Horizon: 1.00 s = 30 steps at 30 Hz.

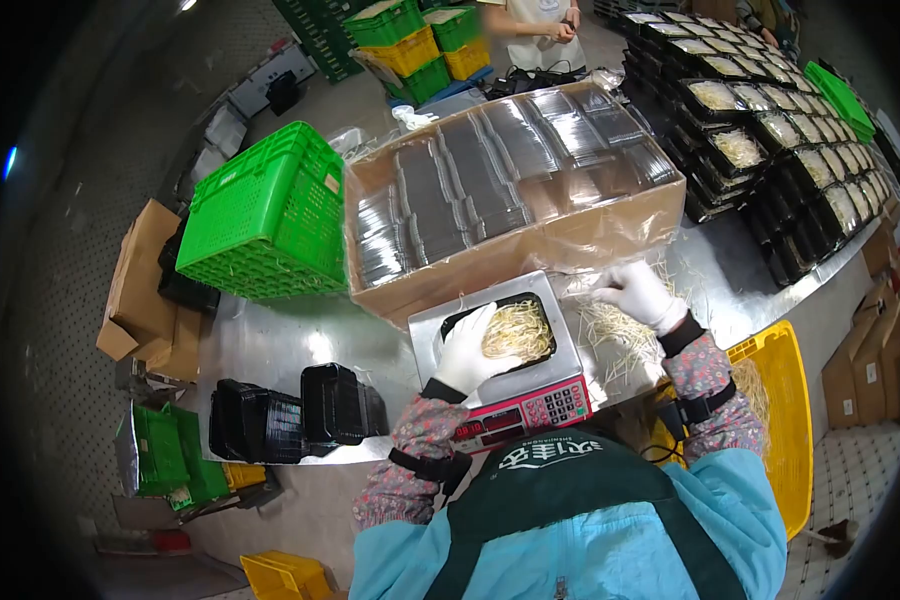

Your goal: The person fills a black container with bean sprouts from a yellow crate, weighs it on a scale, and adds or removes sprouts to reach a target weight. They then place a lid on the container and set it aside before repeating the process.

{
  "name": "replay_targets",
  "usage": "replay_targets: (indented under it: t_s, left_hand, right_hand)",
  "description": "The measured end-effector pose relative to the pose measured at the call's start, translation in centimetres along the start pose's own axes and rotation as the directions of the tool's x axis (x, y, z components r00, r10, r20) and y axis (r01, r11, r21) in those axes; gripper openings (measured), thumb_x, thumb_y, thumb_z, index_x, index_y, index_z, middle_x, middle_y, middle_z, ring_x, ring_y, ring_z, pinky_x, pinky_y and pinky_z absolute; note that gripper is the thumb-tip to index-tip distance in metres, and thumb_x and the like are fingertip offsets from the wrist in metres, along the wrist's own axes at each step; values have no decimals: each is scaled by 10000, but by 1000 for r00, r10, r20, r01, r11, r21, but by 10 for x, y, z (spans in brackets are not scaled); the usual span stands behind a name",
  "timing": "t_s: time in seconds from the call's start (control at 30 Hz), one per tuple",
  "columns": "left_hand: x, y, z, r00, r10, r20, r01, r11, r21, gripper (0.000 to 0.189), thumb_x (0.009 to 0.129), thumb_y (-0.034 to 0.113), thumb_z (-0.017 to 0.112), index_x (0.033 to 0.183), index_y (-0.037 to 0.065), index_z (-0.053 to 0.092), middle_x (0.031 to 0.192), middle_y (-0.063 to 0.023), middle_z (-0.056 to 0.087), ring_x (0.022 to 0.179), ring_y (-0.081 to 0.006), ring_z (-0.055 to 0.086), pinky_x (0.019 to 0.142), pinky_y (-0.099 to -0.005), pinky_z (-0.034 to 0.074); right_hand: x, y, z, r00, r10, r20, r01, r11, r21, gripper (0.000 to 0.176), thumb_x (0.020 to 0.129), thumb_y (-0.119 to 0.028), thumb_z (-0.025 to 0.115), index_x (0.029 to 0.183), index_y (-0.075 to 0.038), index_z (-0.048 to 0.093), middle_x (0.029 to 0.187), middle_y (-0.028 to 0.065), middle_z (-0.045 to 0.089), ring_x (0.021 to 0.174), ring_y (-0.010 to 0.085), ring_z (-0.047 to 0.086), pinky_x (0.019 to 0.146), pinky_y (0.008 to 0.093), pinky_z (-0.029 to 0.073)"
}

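Note:
A black tray (pixel 538 347) filled with pale sprouts (pixel 515 330) sits on the metal plate of a red scale (pixel 495 425) with a lit display and keypad. My left hand (pixel 469 352), in a white glove, rests on the tray's left side, fingers spread over the sprouts and the rim. To the right of the scale, my right hand (pixel 642 297), gloved too, is above a loose heap of sprouts (pixel 615 345), its fingers drawn together. Whatever those fingers hold is too small to make out.
An open carton (pixel 520 235) of stacked clear lids stands behind the scale, beside a green crate (pixel 270 220). Black empty trays (pixel 335 405) are at left, stacked filled trays (pixel 740 150) at right. A yellow crate (pixel 792 430) is beside me. Another person (pixel 545 30) stands beyond.

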<state>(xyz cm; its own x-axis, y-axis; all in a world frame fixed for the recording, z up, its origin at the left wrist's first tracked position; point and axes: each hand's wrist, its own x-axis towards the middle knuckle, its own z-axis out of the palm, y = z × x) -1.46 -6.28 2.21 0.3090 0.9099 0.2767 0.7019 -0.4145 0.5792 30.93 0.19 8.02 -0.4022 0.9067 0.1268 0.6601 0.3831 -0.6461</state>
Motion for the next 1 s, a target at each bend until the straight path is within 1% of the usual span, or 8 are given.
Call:
replay_targets:
  t_s: [0.17,0.27,0.37,0.5,0.63,0.7,0.83,1.0]
  left_hand:
    - [-8,11,-9,996,-31,-81,33,999,29,858,643,386,840,1288,-67,502,1252,-242,563,1177,-390,518,1029,-441,390]
    - [2,12,13,1000,-8,-15,9,998,63,896,629,454,822,1302,-41,497,1257,-226,550,1180,-386,497,1028,-470,375]
    - [11,-6,45,998,62,5,-60,937,344,756,700,422,694,1312,26,495,1253,-164,531,1167,-351,475,1003,-464,378]
    - [11,-1,48,986,-53,159,-43,839,542,728,737,402,615,1366,83,435,1327,-145,455,1238,-325,398,994,-478,353]
    - [15,2,43,982,-27,185,-62,887,459,733,753,442,620,1344,46,443,1254,-167,493,1190,-339,426,977,-487,362]
    - [15,29,21,994,44,104,-70,964,257,819,751,555,667,1321,0,470,1263,-180,517,1180,-361,457,1003,-500,339]
    - [2,45,12,999,2,46,-14,963,268,801,793,417,712,1389,-27,414,1382,-218,470,1310,-412,388,1078,-532,270]
    - [-10,37,18,996,-66,-52,78,954,289,699,867,326,634,1407,-36,378,1437,-239,402,1334,-410,362,1095,-496,274]
  right_hand:
    - [-10,42,22,989,-84,-119,32,920,-390,246,777,-281,711,872,-54,713,875,160,686,785,332,661,706,426,524]
    - [6,-31,60,979,-202,-23,202,955,219,509,878,-301,614,1291,-13,540,1206,243,595,1113,374,581,961,435,459]
    - [3,-66,123,982,-182,53,167,964,207,782,917,-468,545,1412,88,306,1365,324,417,1262,444,432,1058,438,366]
    - [10,-60,164,979,-159,125,158,987,15,903,919,-572,475,1405,149,231,1376,400,326,1304,535,308,1103,519,255]
    - [18,-69,109,905,-224,363,234,972,15,888,908,-584,505,1419,104,270,1363,394,373,1269,502,406,1061,439,369]
    - [36,-76,62,899,-90,429,71,996,60,775,877,-547,584,1384,18,428,1275,247,560,1189,382,533,994,395,441]
    - [106,8,15,935,-217,-280,189,974,-125,672,807,-447,676,1312,-29,525,1241,176,607,1120,337,583,939,415,471]
    - [161,95,-57,821,127,-557,-439,764,-474,431,708,-282,770,1065,-83,636,1001,134,628,1028,303,603,874,433,500]
